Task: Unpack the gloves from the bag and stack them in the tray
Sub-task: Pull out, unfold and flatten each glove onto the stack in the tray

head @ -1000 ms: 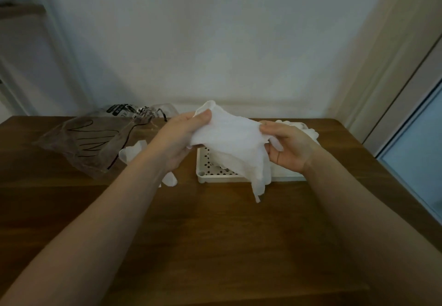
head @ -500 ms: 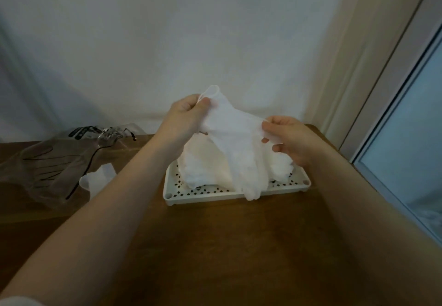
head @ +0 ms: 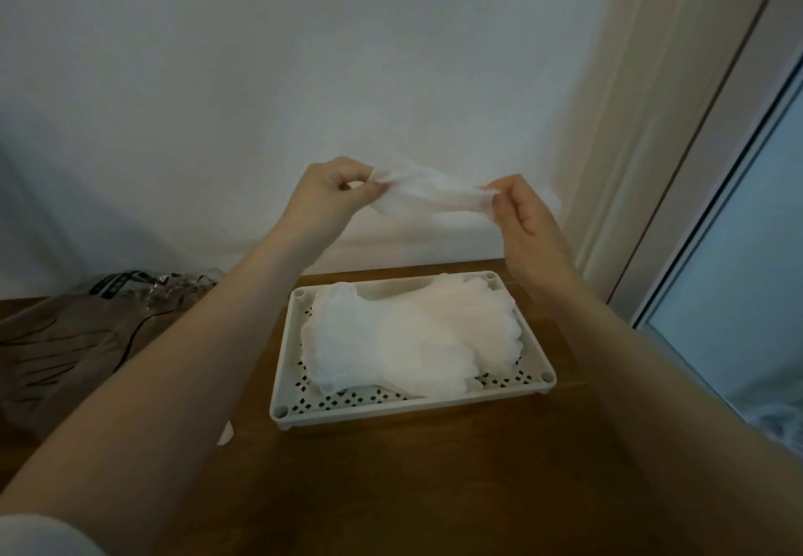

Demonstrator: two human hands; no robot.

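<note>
While we hold both arms raised in front of the pale wall (head: 217, 77), the wooden table (head: 434, 477) spreads below us, its far edge against that wall. On its left side lies the clear plastic bag (head: 74, 338), crumpled and printed with dark outlines of hands. Right of the bag, near the far right corner of the table, sits the white perforated tray (head: 408, 408), and a loose pile of white gloves (head: 408, 338) fills most of it, leaving the near strip of its dotted floor bare. High above the tray we stretch one thin white glove (head: 428, 195) between our hands. Our left hand (head: 330, 195) pinches its left end between thumb and curled fingers; our right hand (head: 523, 219) pinches its right end the same way. A small white scrap (head: 226, 433) peeks out just near our left forearm, beside the tray's near left corner.
</note>
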